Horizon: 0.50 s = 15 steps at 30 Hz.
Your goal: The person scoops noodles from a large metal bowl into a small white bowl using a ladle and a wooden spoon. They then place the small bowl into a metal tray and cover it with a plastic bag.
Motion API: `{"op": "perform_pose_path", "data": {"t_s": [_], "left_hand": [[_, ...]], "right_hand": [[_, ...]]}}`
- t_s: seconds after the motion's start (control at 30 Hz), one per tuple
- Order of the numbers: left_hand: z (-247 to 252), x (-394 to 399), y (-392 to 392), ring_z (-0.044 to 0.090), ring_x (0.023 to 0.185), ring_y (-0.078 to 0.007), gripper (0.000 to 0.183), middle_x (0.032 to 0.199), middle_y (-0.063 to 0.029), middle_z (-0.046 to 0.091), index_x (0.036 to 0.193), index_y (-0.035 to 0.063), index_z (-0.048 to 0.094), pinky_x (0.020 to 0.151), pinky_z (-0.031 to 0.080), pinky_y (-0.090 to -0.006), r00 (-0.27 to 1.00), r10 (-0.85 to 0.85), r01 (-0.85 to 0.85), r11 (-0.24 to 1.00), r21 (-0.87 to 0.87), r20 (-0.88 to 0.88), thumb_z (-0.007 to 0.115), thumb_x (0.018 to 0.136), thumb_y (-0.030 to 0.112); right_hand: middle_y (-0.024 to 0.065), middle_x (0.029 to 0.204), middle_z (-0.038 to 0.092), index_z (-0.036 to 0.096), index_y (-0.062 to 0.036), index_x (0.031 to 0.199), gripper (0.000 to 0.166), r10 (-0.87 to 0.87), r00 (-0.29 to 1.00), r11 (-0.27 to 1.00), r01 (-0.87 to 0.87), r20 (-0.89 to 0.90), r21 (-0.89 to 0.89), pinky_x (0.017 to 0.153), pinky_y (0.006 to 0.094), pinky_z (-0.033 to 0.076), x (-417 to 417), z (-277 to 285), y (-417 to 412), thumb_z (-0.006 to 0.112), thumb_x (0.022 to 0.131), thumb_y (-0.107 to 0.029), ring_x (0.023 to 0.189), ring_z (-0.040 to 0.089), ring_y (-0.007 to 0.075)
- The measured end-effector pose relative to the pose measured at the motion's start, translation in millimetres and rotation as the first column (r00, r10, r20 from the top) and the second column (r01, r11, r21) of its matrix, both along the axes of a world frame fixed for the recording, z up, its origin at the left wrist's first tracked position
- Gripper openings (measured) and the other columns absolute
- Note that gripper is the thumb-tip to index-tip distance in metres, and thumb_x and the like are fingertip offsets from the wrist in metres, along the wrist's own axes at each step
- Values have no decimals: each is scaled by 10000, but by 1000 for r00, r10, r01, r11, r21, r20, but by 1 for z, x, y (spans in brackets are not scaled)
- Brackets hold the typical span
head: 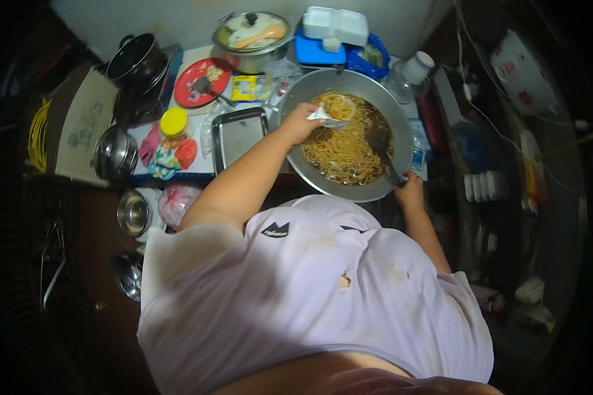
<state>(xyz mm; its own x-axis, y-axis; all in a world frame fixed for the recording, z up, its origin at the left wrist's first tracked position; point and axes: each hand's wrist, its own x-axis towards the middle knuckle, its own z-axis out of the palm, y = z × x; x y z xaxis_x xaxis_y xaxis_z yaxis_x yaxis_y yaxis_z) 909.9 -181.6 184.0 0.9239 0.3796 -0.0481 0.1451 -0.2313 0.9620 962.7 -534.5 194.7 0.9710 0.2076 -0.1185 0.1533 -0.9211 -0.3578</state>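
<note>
A large metal wok (348, 193) holds noodles (343, 153) in dark broth. My left hand (301, 123) grips a small bowl (333, 123) heaped with noodles, over the wok's left part; a white piece, perhaps paper or cloth, lies between fingers and bowl. At the wok's lower right rim my right hand (409, 188) is closed around the handle of a dark spatula (390, 168), whose blade rests among the noodles on the right. Left of the wok lies a rectangular steel tray (239, 133).
Behind stand a lidded pot (251, 39), white foam boxes (336, 24) on a blue container (318, 52), and a plastic jar (415, 69). Farther left are a red plate (202, 81) with a turner, a yellow-lidded jar (174, 122) and a black pot (133, 57).
</note>
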Motion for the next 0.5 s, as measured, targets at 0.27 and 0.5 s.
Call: {"op": "perform_pose_path", "data": {"t_s": [0.27, 0.5], "left_hand": [[-5, 0, -1, 567, 976, -221, 449, 1054, -160, 589, 1127, -33, 500, 858, 439, -314, 996, -50, 61, 984, 167, -69, 703, 776, 163], [-19, 2, -5, 596, 948, -248, 465, 1039, -189, 604, 1127, -45, 500, 821, 468, -333, 1000, 27, -27, 999, 43, 16, 708, 767, 163]], "right_hand": [[198, 1112, 516, 540, -58, 1116, 429, 12, 993, 999, -15, 116, 33, 885, 406, 438, -3, 6, -5, 692, 739, -198, 1046, 521, 357], [185, 1081, 535, 559, -53, 1074, 355, 69, 977, 992, -88, 200, 88, 867, 415, 430, 1, 31, 6, 661, 766, -196, 1021, 519, 357]]}}
